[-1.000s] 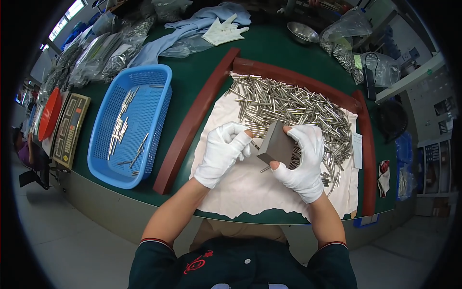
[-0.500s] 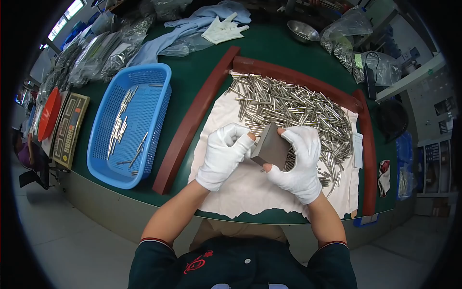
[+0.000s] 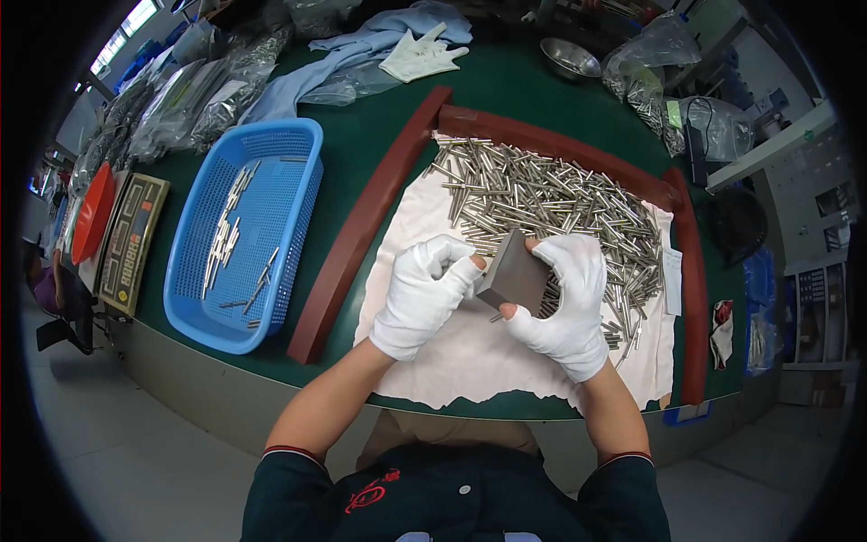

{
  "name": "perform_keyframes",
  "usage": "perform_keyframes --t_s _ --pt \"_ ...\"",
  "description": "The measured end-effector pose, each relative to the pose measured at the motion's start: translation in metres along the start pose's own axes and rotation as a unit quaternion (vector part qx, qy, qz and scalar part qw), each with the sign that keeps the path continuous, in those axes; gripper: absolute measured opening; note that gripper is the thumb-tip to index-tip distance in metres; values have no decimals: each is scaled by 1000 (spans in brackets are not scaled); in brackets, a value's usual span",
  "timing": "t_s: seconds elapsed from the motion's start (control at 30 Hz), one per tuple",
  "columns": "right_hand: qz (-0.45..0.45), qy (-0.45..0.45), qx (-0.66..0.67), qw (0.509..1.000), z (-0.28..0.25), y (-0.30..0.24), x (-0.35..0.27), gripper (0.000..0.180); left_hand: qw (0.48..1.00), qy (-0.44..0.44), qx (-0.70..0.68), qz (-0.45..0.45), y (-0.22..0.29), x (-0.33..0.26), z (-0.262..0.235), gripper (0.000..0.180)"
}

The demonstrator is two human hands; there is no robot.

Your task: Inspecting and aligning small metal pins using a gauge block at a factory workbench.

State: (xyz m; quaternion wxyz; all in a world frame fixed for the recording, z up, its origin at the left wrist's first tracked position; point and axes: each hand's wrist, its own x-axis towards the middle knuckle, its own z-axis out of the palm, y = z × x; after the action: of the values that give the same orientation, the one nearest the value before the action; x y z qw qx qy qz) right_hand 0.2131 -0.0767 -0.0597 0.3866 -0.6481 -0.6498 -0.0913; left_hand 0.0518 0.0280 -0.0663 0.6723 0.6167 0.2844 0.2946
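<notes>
My right hand (image 3: 573, 307), in a white glove with bare fingertips, grips a flat dark grey rectangular block (image 3: 524, 278) by its edges, tilted above the cloth. Close against the block's left side is my left hand (image 3: 423, 294), gloved the same way. Its fingers are curled in a pinch, and whatever they hold is hidden. A pale cloth (image 3: 433, 361) lies under both hands. Beyond them spreads a heap of short metal pins (image 3: 551, 194), partly covered by the block and the right hand.
Dark red bars (image 3: 361, 239) border the cloth at left, back and right. To the left stands a blue perforated basket (image 3: 302, 217) with several pins inside. A metal bowl (image 3: 569, 59), a white glove (image 3: 423, 54) and bagged parts (image 3: 646, 77) lie at the back.
Both hands and the block have shifted very slightly to the right, and the block's tilt has changed a little. The grip of the right hand is the same.
</notes>
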Motion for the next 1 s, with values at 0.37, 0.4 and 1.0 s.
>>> perform_keyframes --t_s 0.37,0.4,1.0 --pt "11 -11 -32 999 -1 4 -1 59 999 -4 24 45 -4 1 3 15" --pt "19 7 -46 999 0 7 -1 58 999 -8 21 32 -3 1 2 16" --pt "77 55 -70 993 -6 16 2 52 981 59 -171 -75 -9 14 -12 17"
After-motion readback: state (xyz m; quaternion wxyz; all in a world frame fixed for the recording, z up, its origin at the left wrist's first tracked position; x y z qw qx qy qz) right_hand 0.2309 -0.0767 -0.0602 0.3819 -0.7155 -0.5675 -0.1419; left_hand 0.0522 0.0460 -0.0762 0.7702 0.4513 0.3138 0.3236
